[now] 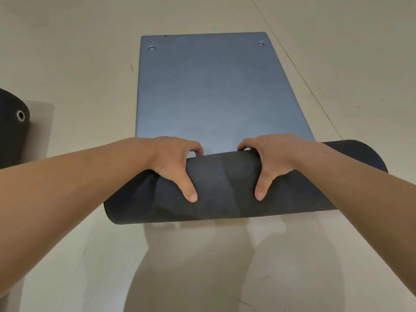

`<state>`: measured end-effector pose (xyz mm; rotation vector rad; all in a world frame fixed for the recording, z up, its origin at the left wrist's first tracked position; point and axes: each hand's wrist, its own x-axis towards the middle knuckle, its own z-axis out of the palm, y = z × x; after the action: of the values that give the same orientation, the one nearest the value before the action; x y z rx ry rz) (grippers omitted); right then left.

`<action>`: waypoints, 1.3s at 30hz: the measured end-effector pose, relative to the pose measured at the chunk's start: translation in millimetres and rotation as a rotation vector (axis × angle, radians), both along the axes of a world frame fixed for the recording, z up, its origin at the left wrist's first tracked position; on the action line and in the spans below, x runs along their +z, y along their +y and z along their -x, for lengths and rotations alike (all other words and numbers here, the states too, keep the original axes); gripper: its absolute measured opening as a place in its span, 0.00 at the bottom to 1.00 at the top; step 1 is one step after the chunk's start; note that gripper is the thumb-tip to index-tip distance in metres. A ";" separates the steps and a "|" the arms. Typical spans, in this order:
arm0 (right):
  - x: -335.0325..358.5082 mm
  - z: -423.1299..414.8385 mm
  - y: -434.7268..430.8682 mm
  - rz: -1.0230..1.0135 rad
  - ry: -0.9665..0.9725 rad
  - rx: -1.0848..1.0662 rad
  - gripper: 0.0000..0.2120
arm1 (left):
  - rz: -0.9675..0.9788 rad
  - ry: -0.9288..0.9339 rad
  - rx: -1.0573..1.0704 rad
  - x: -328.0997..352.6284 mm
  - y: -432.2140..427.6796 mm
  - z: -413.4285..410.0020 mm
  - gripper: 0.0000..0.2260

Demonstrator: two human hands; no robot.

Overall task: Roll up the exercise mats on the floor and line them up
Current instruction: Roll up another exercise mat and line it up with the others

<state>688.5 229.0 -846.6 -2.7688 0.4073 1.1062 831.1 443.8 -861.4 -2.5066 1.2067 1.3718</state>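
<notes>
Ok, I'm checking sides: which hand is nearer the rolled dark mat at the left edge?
Left. The left hand grips the half-rolled blue mat on the side toward the rolled dark mat; the right hand grips it farther away.

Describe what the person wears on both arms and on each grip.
Nothing worn shows. The left forearm and right forearm are bare to the frame edge, no sleeves. The left grip and right grip bear no gloves, rings, watch or bands; thumbnails are short, unpainted.

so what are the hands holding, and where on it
Left hand and right hand both grip the mat by its rolled part, near its middle.
</notes>
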 end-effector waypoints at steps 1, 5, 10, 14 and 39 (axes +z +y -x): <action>-1.3 -0.6 1.1 0.030 -0.054 0.002 0.62 | 0.003 -0.021 -0.007 1.4 0.2 -1.1 0.46; -9.6 6.1 4.9 0.113 -0.227 0.028 0.60 | 0.007 -0.359 -0.256 11.2 -3.9 12.0 0.51; -7.4 12.2 5.3 0.101 -0.322 -0.014 0.53 | -0.037 -0.647 -0.352 14.1 -21.3 74.7 0.47; 0.4 12.6 15.2 0.212 -0.398 -0.001 0.46 | -0.149 -0.676 -0.332 -7.9 -21.0 93.9 0.70; 24.4 13.4 30.5 -0.082 0.107 0.110 0.48 | -0.072 0.233 -0.038 8.4 -10.3 21.3 0.34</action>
<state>675.1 259.5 -822.2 -2.6979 0.2181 1.2695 809.8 433.5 -852.9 -2.3144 1.2084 1.7032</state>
